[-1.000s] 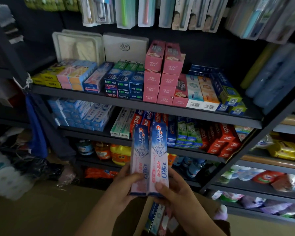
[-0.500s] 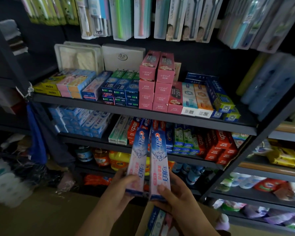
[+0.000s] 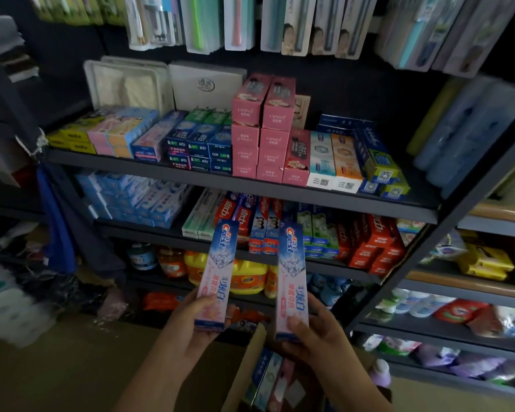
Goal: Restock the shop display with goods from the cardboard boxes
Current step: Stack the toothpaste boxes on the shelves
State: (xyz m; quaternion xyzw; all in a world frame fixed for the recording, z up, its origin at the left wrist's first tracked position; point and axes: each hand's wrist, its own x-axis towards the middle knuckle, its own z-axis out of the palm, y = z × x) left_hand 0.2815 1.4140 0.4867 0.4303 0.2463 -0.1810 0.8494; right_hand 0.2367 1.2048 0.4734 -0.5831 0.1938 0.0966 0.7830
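Note:
Two long pink-and-blue Crest toothpaste boxes stand upright in front of the shelves. My left hand (image 3: 191, 322) grips the bottom of the left toothpaste box (image 3: 219, 272). My right hand (image 3: 315, 334) grips the bottom of the right toothpaste box (image 3: 292, 281). The boxes are apart, a hand's width between them. Below my hands an open cardboard box (image 3: 244, 376) holds more toothpaste boxes (image 3: 268, 379). Behind the held boxes runs the middle shelf (image 3: 149, 230), packed with red, blue and green toothpaste cartons.
The upper shelf (image 3: 191, 175) carries rows of pink, blue and orange cartons. Toothbrush packs (image 3: 238, 22) hang above. Yellow detergent bottles (image 3: 244, 275) stand on the lower shelf. A second rack (image 3: 458, 346) with pouches stands at right. Wrapped paper rolls (image 3: 9, 307) lie at left.
The two toothpaste boxes were held side by side and touching; now my hands have drawn them apart, one in each hand. The view has moved slightly closer to the shelves.

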